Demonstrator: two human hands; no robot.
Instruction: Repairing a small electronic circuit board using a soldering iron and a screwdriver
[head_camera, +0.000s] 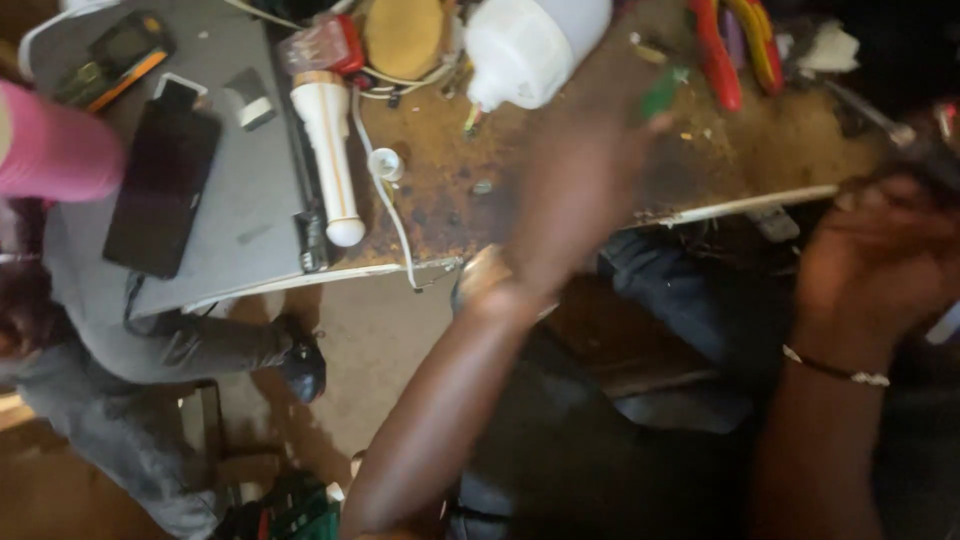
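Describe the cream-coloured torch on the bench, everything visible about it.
The cream torch looks like plastic, with a wider banded head at the far end and a rounded tail near the bench's front edge. It lies flat on the worn brown worktop, beside the grey board. A white cable runs along its other side. Neither hand touches it.

Blurred hands (575, 190) over cluttered workbench (450, 170)

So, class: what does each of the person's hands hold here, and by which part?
The left hand pinches a small green item, its hold blurred. The right hand is too blurred to tell.
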